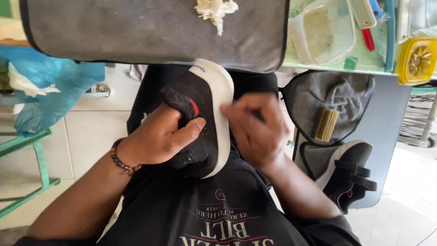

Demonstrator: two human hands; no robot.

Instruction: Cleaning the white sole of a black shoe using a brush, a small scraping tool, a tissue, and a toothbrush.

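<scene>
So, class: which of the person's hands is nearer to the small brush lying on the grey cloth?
Right. The right hand sits beside the shoe's white sole, closer to the brush; the left hand grips the black shoe from its far side.

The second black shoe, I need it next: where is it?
In the head view, lower right: the second black shoe lies on a grey mat, below the scrub brush.

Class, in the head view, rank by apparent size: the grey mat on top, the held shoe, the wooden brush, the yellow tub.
1. Grey mat
2. Held shoe, though nearer the camera
3. Yellow tub and wooden brush: too alike to rank
</scene>
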